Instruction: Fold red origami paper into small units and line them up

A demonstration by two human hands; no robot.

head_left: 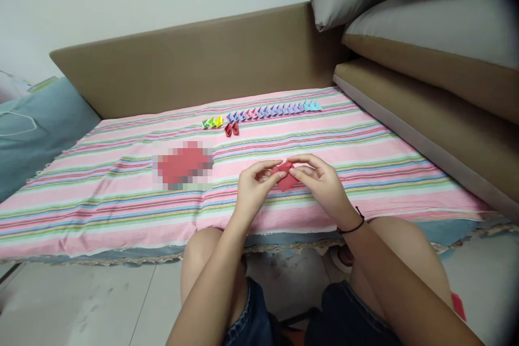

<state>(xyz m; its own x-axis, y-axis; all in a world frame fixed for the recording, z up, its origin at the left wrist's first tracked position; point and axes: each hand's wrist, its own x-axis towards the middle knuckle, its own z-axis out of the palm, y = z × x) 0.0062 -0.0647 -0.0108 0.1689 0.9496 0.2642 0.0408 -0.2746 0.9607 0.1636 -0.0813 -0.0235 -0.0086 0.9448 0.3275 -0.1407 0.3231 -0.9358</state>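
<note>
A small piece of red folded paper [288, 182] is pinched between both hands above the front part of the striped cloth. My left hand [258, 181] grips its left side with thumb and fingers. On its right side, my right hand [318, 177] holds it in the same way, thumb in front and index finger along the top. Beyond the hands stand two dark red folded paper pieces [232, 129]. Behind those runs a long row of purple, pink and blue folded paper pieces [279, 111], with a few green and yellow ones [212, 122] to the left.
The striped pink cloth [121, 194] covers the seat in front of me. A blurred-out red item [184, 165] lies on it to the left. A brown backrest [203, 65] closes off the far side. Cushions [438, 27] are stacked at the right.
</note>
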